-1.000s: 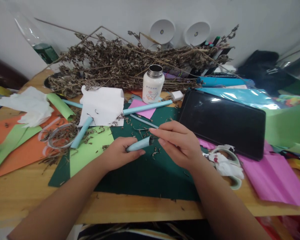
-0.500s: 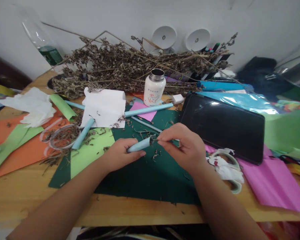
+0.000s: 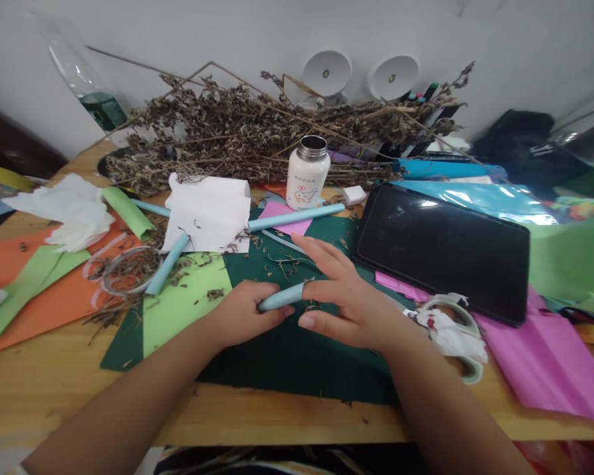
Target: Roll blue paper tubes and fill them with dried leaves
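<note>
L hand (image 3: 240,316) grips tube (image 3: 280,298); R hand (image 3: 349,305) loose, fingers splayed, one finger over tube's end, so tip's hidden.

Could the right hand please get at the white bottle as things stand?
Probably yes: only a low blue roll and a pink sheet lie between the right hand and the white bottle.

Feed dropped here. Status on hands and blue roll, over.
Left hand shut on blue paper roll. Right hand open, finger at roll's end. Green mat littered with dried bits.
</note>
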